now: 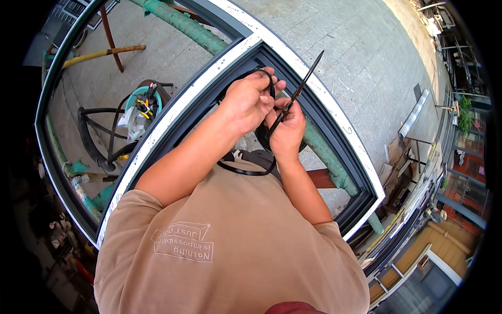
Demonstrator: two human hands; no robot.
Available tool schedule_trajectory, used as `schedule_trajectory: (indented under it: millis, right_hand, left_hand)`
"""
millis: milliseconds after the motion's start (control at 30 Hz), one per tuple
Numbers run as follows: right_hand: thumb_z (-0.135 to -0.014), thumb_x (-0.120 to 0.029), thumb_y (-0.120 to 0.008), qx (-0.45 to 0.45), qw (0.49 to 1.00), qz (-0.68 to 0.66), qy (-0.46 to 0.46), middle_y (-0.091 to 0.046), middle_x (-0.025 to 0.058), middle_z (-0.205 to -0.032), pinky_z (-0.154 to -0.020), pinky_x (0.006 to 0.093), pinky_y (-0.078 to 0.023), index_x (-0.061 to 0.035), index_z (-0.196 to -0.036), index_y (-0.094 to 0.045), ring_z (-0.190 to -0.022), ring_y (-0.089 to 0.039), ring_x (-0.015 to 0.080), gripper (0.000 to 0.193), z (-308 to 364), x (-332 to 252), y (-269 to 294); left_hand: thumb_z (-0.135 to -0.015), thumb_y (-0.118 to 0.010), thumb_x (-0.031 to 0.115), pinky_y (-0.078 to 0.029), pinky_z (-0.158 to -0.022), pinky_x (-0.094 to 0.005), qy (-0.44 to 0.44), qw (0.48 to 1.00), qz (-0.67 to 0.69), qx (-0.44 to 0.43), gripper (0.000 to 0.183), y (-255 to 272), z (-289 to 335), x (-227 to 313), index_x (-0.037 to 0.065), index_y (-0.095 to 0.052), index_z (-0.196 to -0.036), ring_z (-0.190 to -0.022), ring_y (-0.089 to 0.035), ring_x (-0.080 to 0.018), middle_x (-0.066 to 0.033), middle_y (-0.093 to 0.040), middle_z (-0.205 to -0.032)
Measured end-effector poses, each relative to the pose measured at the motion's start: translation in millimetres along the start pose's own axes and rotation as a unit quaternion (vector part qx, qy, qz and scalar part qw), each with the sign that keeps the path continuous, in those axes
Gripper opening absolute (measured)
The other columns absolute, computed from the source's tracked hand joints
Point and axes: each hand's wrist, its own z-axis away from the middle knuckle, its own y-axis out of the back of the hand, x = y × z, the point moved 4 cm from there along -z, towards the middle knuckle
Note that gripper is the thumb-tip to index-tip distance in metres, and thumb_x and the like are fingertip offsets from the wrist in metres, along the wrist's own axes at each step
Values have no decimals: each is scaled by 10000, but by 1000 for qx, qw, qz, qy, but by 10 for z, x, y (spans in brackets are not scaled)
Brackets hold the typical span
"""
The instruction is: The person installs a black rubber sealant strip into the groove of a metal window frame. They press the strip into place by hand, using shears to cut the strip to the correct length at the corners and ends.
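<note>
"Above the rectangular frame with white faces and dark grey inner edges, your left hand has its fingers pinched around a thin, flexible black strip. What is your right doing?"

"Your right hand is wrapped around a pair of slim, dark metal scissors, blades pointing up and away from you. Whether it pins some strip too, you can't tell from here."

"How far along are you, then?"

"Probably partway: you have strip and scissors ready together, and a slack black loop hangs by your tan shirt, so that length remains loose. Whether you've made any cut, or any strip sits in the frame, doesn't show; dark blends into dark."

"And your containers?"

"Through the opening on your left, your round turquoise tub holds black tools with yellow handles and a crumpled, clear plastic bag at its near side."
</note>
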Motion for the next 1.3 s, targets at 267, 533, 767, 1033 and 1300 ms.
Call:
schedule_trajectory:
  millis: [267,533,767,1033,1300]
  right_hand:
    - [-935,-79,-846,76,977,173,101,-655,1,-749,-631,263,-476,6,-981,-708,-679,-550,57,169,-113,-498,67]
    - [-892,-112,-854,54,933,338,115,-773,108,-773,-681,327,-567,14,-950,-778,-696,-735,165,158,-362,-889,-89]
    - [-847,-250,-877,31,877,460,139,-812,145,-843,-740,425,-614,-51,-938,-817,-777,-803,342,227,-640,-1010,-277]
    - [-885,-255,-842,27,837,525,152,-790,150,-819,-722,413,-592,-23,-942,-812,-751,-783,332,241,-730,-1025,-356]
    - [-888,-274,-847,9,817,553,162,-796,147,-834,-737,415,-594,-29,-981,-818,-769,-782,340,264,-753,-1026,-434]
  left_hand:
    - [-1134,-440,29,-603,-779,-319,-33,999,17,-15,200,199,-192,-97,13,-535,-1311,-1044,-723,-208,-112,-660,-1121]
    - [-1162,-579,212,-610,-761,-262,-34,997,32,59,194,163,-316,-147,36,-661,-1175,-1004,-749,-187,-67,-709,-1059]
    - [-1161,-589,277,-550,-570,-220,-44,993,53,96,271,162,-510,-245,85,-703,-1007,-707,-730,-101,-13,-789,-918]
    - [-1150,-576,260,-609,-655,-270,-50,986,97,127,269,123,-583,-215,33,-702,-1081,-802,-772,-163,-84,-800,-982]
    - [-1104,-674,235,-579,-810,-314,-11,973,144,181,181,35,-525,-166,76,-754,-1072,-879,-718,-158,-19,-766,-976]
